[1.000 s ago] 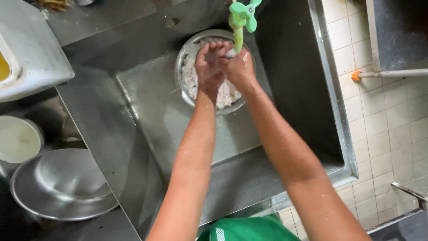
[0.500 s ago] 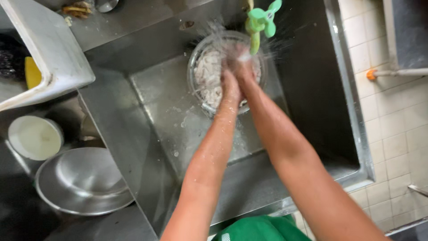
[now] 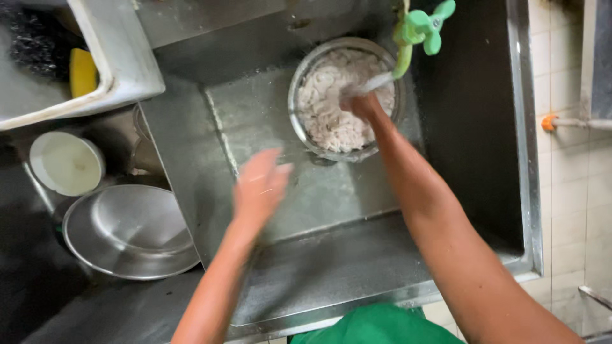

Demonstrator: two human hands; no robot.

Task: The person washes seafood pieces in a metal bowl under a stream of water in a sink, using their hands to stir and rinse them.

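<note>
A round metal bowl (image 3: 306, 70) full of pale, whitish food pieces (image 3: 331, 108) stands in the steel sink (image 3: 268, 121) under a green tap (image 3: 417, 32) with water running. My right hand (image 3: 361, 105) reaches into the bowl beneath the stream, its fingers mostly hidden by the water and blur. My left hand (image 3: 258, 185) hovers over the sink floor to the left of the bowl, blurred, fingers apart and holding nothing.
Left of the sink lie an empty wide steel bowl (image 3: 131, 232) and a small white round container (image 3: 65, 162). A white tub (image 3: 115, 70) with a yellow sponge (image 3: 83, 71) sits at the upper left. White tiles (image 3: 574, 172) line the right side.
Both hands were together in the bowl under the tap. My left hand has since pulled back out toward the left and nearer me; the right stays in the bowl.
</note>
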